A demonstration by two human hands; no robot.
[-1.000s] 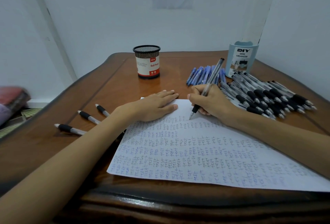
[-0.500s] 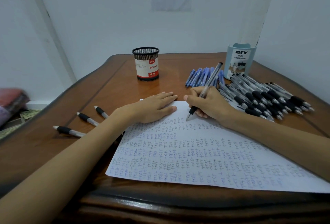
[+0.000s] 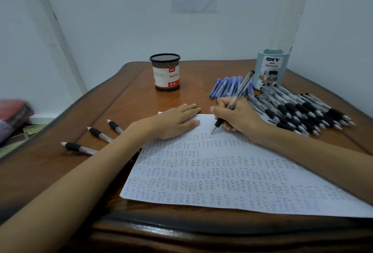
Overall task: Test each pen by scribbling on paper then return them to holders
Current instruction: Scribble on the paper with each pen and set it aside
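on paper (image 3: 222, 172) | right hand (image 3: 239, 118) grip pinches pen (image 3: 241, 88), tip touching it | left hand (image 3: 171, 122) flat, pressing paper

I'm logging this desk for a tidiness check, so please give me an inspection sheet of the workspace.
Surface: wooden table, polished.
Job's things: paper covered with rows of scribbles; pen tip touching it; heap of black-grip pens right of it; blue pens behind; three loose pens left; mesh holder and desk organizer at the back.
Clutter: nothing seen.
Hands: left hand lies flat on the paper; right hand grips the pen.
Cables: nothing seen.
Surroundings: white walls; blurred reddish bundle beyond the table's left edge.
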